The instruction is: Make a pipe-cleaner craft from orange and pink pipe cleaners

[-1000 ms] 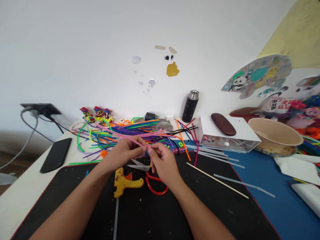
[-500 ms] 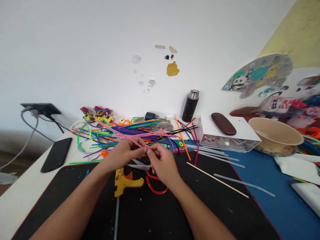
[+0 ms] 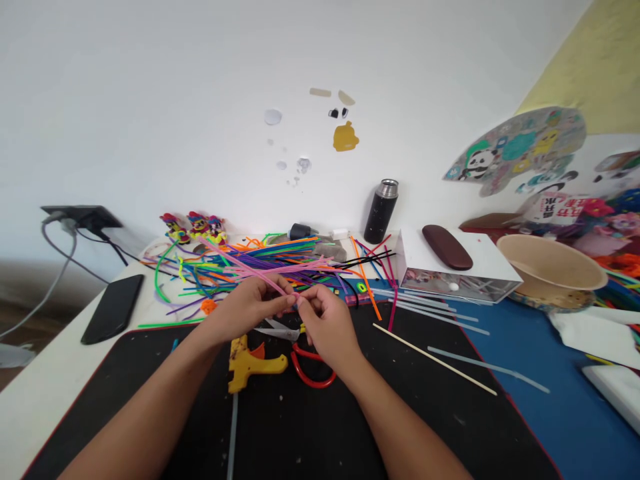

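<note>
A pink pipe cleaner [image 3: 250, 267] runs from the fingers of both hands up and left, over the heap of coloured pipe cleaners [image 3: 290, 252]. My left hand [image 3: 250, 305] is closed in a pinch on it. Fingertip to fingertip with the left, my right hand [image 3: 326, 325] pinches its near end, where a small pink bend or coil shows between the fingers. Beneath the hands lie scissors [image 3: 313, 380] with red handles and parted blades, partly covered by the right hand. A yellow hot glue gun [image 3: 250, 365] rests to their left, a clear glue stick [image 3: 233, 433] trailing from it.
A phone [image 3: 113, 310] lies at left. Small figures [image 3: 194, 229] and a black flask [image 3: 381, 212] stand by the wall. A white box [image 3: 457, 265] bears a maroon case [image 3: 447, 247]; a beige bowl [image 3: 550, 263] stands beside it. Several glue sticks and a wooden stick [image 3: 434, 359] lie right.
Both hands stay almost in place, with only a slight shift of the right fingers at the pipe cleaner's end. The far end of the pink pipe cleaner has moved slightly right.
</note>
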A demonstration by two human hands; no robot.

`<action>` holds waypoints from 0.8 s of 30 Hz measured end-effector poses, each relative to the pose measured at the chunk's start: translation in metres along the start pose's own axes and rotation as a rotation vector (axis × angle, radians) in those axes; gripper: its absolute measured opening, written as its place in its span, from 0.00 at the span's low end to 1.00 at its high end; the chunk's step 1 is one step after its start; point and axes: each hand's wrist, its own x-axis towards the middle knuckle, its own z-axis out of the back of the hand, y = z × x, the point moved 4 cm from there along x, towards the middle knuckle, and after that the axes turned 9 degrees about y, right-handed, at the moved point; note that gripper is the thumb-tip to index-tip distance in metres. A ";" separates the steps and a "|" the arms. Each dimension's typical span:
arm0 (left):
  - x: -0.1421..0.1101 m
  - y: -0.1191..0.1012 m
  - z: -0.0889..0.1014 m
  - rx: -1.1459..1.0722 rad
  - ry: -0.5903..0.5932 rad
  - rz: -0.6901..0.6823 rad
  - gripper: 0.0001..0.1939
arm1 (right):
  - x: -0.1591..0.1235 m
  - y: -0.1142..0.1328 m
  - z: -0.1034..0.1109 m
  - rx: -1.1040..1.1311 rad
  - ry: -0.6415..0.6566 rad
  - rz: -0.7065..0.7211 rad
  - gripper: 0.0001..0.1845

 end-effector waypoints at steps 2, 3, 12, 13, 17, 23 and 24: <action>0.000 0.001 -0.001 -0.015 0.012 -0.004 0.18 | 0.000 0.001 0.000 -0.008 -0.001 0.005 0.08; 0.001 0.001 -0.002 -0.024 0.018 -0.006 0.18 | -0.001 0.001 0.000 -0.011 0.000 0.007 0.08; 0.002 0.002 -0.009 -0.090 -0.031 -0.008 0.16 | 0.000 -0.001 0.000 -0.036 -0.002 0.017 0.08; 0.002 0.002 -0.010 -0.087 -0.037 -0.011 0.16 | 0.000 -0.001 0.000 -0.038 -0.002 0.017 0.08; 0.001 0.001 -0.012 -0.047 -0.068 -0.030 0.15 | 0.000 -0.001 0.001 -0.052 -0.012 0.032 0.08; 0.002 0.000 -0.011 -0.072 -0.072 -0.025 0.15 | 0.001 -0.003 -0.001 0.009 -0.009 0.017 0.08; 0.002 0.000 -0.011 -0.076 -0.076 -0.029 0.15 | 0.001 -0.003 -0.002 0.035 0.000 0.009 0.08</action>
